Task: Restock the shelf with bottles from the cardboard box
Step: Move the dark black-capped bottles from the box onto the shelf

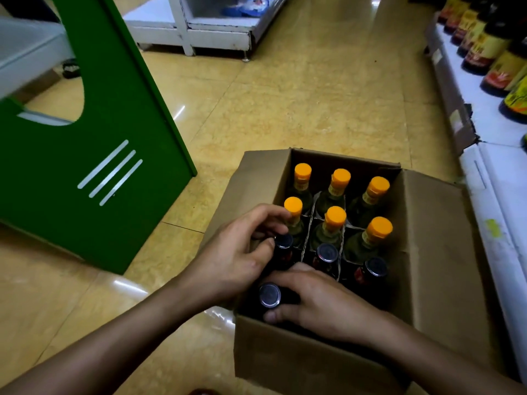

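An open cardboard box (436, 252) stands on the floor, holding several bottles in a divider. The far rows are pale bottles with orange caps (336, 218); the near rows are dark bottles with grey caps. My left hand (236, 252) curls round the neck of a dark bottle (283, 248) in the left column. My right hand (322, 303) grips the nearest dark bottle (270, 295) at the box's front-left corner. The white shelf (484, 118) runs along the right side, with a row of dark yellow-labelled bottles (484, 49) on it.
A green shelf end panel (94, 132) stands to the left of the box. A white display unit (199, 27) is at the far end of the tiled floor (313, 104). A flattened cardboard piece (456, 115) leans against the right shelf's edge.
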### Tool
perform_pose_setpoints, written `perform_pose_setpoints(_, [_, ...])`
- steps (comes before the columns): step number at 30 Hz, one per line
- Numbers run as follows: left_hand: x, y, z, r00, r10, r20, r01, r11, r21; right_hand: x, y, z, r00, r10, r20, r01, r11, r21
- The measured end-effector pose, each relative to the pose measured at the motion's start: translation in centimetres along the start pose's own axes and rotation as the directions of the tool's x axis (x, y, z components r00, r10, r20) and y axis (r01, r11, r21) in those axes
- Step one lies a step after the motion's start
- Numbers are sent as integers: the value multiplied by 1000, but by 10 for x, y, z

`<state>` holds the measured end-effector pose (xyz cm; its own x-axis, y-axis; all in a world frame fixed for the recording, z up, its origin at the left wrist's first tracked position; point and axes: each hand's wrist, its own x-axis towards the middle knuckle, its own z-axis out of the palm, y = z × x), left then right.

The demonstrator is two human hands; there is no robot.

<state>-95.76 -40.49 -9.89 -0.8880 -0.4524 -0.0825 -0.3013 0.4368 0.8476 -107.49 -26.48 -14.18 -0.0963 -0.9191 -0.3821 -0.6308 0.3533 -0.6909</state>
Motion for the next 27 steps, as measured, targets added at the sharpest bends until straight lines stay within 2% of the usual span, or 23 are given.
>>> perform_pose_setpoints(5, [-15, 1, -6, 1000, -8, 25, 8, 1000, 10, -12, -9, -2, 996, 55, -68, -51, 997, 50])
perform_pose_setpoints(11, [-23, 0, -11, 994, 9, 113, 0, 997, -82, -32, -36, -30, 959, 2, -283, 58, 978, 203])
perform_pose_setpoints(16, [-28, 12, -18, 949, 65, 308, 25, 960, -280, -48, -64, -60, 863, -72, -500, 262, 910, 322])
perform_pose_setpoints(21, [-19, 18, -21, 932, 137, 335, -20, 943, -331, -52, -84, -81, 757, -118, -643, 422, 839, 342])
perform_pose_setpoints(27, [-7, 22, -8, 927, 14, 375, 101, 953, -285, -63, -99, -103, 611, -149, -778, 565, 770, 296])
